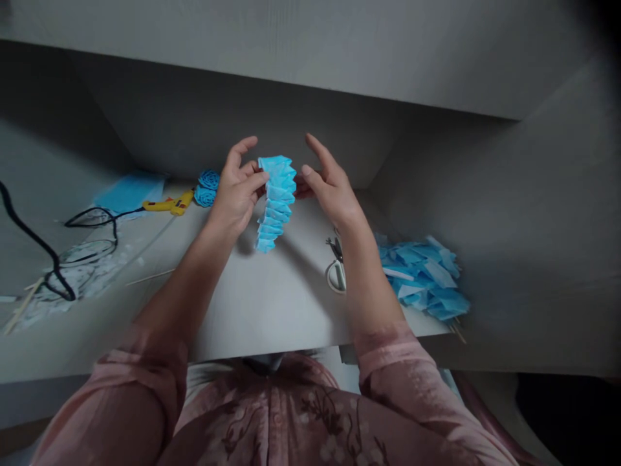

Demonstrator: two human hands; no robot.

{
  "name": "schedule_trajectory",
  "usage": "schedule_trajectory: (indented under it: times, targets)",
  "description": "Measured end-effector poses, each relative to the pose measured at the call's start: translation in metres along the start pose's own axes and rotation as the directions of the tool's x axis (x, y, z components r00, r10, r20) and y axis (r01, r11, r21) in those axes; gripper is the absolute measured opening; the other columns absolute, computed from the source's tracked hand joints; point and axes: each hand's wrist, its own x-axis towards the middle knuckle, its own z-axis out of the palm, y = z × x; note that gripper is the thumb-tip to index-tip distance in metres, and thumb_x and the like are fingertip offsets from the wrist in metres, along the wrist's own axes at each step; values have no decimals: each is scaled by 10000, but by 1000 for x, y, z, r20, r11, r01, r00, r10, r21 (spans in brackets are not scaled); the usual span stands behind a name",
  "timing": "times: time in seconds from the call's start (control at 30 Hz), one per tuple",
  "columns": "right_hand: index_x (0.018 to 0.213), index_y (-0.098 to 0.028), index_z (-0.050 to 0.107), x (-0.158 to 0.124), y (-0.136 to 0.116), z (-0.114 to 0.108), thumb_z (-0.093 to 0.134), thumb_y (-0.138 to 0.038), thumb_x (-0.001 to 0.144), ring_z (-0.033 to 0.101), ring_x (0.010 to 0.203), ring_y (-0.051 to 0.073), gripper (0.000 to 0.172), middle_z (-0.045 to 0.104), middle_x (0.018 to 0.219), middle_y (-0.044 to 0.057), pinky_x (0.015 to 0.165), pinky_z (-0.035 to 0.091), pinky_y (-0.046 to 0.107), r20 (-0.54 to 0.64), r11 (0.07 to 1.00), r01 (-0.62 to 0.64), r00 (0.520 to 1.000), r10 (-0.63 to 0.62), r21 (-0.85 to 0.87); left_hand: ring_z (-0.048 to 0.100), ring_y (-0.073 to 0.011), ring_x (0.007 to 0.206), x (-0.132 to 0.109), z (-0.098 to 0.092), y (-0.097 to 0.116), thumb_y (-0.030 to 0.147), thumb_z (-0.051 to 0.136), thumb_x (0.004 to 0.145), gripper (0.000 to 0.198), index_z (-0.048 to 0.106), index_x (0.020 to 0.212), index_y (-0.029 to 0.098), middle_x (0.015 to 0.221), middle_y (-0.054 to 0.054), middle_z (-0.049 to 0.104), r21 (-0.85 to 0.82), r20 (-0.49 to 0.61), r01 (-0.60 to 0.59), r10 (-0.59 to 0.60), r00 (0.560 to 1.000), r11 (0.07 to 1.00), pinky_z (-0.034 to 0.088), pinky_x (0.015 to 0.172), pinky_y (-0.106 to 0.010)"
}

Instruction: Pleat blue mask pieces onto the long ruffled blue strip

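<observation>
A pleated light-blue strip of thin fabric-like material (pixel 278 206) hangs above the table, its folded end curving down to the left. My left hand (pixel 237 191) pinches its upper part between thumb and fingers. To the right of the strip, my right hand (pixel 330 184) is raised with thumb and index finger spread apart. Its other fingers reach toward the back of the strip; whether they touch it I cannot tell. Below my right forearm lie scissors with pale handles (pixel 336 275), partly covered by the arm.
Left of my left hand sit two blue rolled flowers (pixel 207 188), a yellow glue gun (pixel 174 204) with a black cord, and flat blue sheets (pixel 129 191). White scraps (pixel 92 265) and a thin stick (pixel 150 277) lie nearer. A pile of blue pieces (pixel 427 278) is at right.
</observation>
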Motion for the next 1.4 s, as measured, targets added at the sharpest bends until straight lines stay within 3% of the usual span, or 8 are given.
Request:
schedule_trajectory:
  times: [0.13, 0.3, 0.4, 0.6, 0.7, 0.97, 1.17, 1.4]
  targets:
    - [1761, -322, 193, 0, -2, 3, 675, -642, 1021, 751, 941, 237, 939, 756, 1022, 49, 836, 687, 417, 52, 999, 16, 999, -13, -49, 764, -225, 1017, -2, 6, 2, 238, 832, 853, 656, 534, 1431, 323, 1040, -20, 741, 13, 7, 14, -14, 1000, 1000, 609, 847, -331]
    - [1771, -325, 162, 0, -8, 4, 668, -672, 1004, 733, 921, 250, 982, 733, 995, 46, 800, 668, 416, 14, 993, 25, 1000, -24, -118, 740, -207, 851, -8, 18, 6, 380, 721, 952, 482, 547, 1391, 284, 881, -4, 694, -121, 19, 84, -82, 996, 989, 607, 787, -342]
    - [1777, -323, 143, 0, -7, 4, 640, -753, 979, 711, 876, 233, 1034, 723, 989, 44, 777, 653, 398, 12, 990, 16, 1000, -14, -137, 738, -186, 865, -9, 15, 6, 328, 795, 903, 609, 528, 1450, 313, 927, 5, 700, -42, 41, 107, -105, 994, 993, 597, 795, -312]
    - [1767, -314, 186, 0, -2, 1, 517, -803, 1017, 736, 880, 200, 954, 743, 1045, 55, 768, 655, 345, -26, 999, -40, 999, 39, -32, 745, -188, 893, -7, 3, 4, 216, 849, 832, 714, 528, 1459, 332, 1041, -11, 712, 64, -9, 73, -73, 997, 995, 578, 742, -277]
    - [1760, -300, 198, -2, -3, 1, 600, -748, 1012, 749, 859, 197, 960, 762, 1036, 54, 762, 666, 342, 8, 996, -86, 996, 86, 4, 738, -188, 907, -5, 1, 2, 229, 854, 833, 708, 523, 1448, 347, 1043, -5, 705, 55, -16, 38, -37, 999, 998, 577, 749, -277]
    - [1748, -328, 224, 2, -3, 5, 674, -579, 1019, 716, 818, 218, 893, 744, 950, 28, 806, 692, 417, -17, 997, -70, 997, 69, -38, 711, -227, 884, -5, 8, 1, 511, 762, 934, 610, 489, 1445, 321, 992, -38, 678, -33, 21, 109, -109, 994, 993, 576, 784, -365]
    - [1732, -330, 272, -1, -3, 3, 630, -663, 1021, 740, 813, 219, 863, 732, 901, 21, 780, 682, 408, -58, 995, -102, 993, 103, 14, 700, -187, 845, -9, 5, 0, 219, 816, 803, 726, 509, 1453, 319, 985, -11, 670, 63, 62, 92, -96, 993, 994, 561, 771, -324]
    - [1748, -312, 245, -1, -4, 5, 668, -772, 948, 723, 823, 203, 1015, 725, 910, 16, 744, 653, 349, 20, 996, -91, 996, 91, -3, 708, -198, 877, -4, 5, 1, 195, 837, 811, 717, 518, 1440, 324, 935, 1, 664, 44, 9, 50, -51, 999, 998, 552, 730, -302]
